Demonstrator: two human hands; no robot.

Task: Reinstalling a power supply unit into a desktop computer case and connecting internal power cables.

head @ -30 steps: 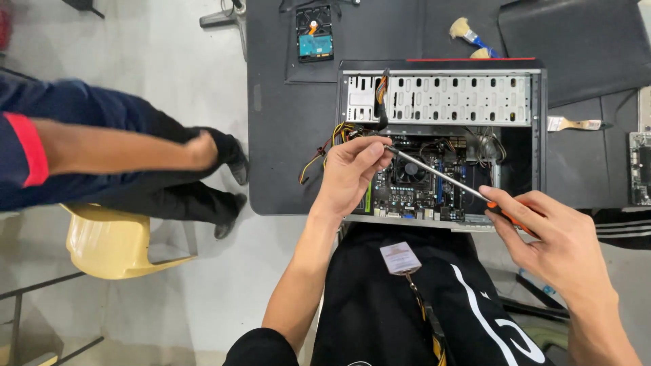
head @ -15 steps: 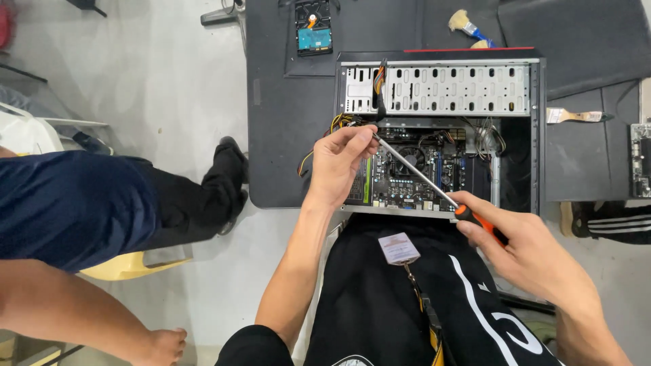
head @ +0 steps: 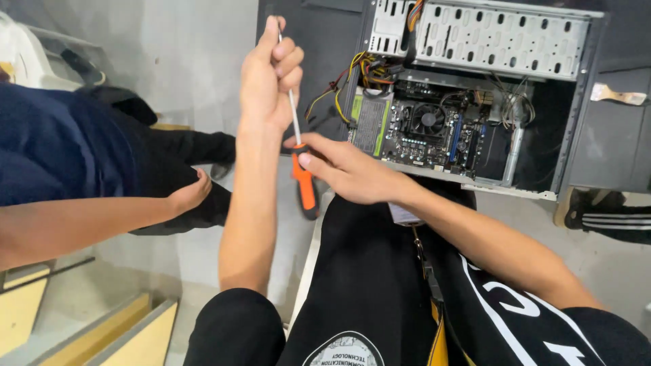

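Both hands on one screwdriver (head: pixel 300 146), well clear of the open computer case (head: pixel 475 95) and out over the floor (head: pixel 203 61) to the case's left. Left hand (head: pixel 270 74) raised, fingers (head: pixel 291 62) clenched round the upper end of the bare metal shaft, tip hidden inside the fist. Right hand (head: pixel 346 169) lower down, fingertips (head: pixel 306 160) pinching the orange handle near its collar, handle end pointing down toward the lap. Tool upright, slightly tilted, not touching any screw or part of the case.

By the look of it, work inside the case paused rather than finished: side panel off, circuit board (head: pixel 434 132) and its round cooling fan (head: pixel 428 120) exposed, bundle of coloured wires (head: pixel 366 71) loose at the upper left corner, perforated drive cage (head: pixel 502 41) bare. No sign of a removed part in either hand; impossible to tell which screws are out. Closing up the case plainly not yet done.

Room for moving: open floor to the left of the hands, but narrowed by another person's forearm and hand (head: pixel 186 193) reaching in from the left edge, near the left elbow. Dark table (head: pixel 610 142) edge and the case's lower rim just beyond the right hand. Inside the case, little room between the wires, the cage and the right wall. A striped shoe (head: pixel 603 217) on the floor under the table at right
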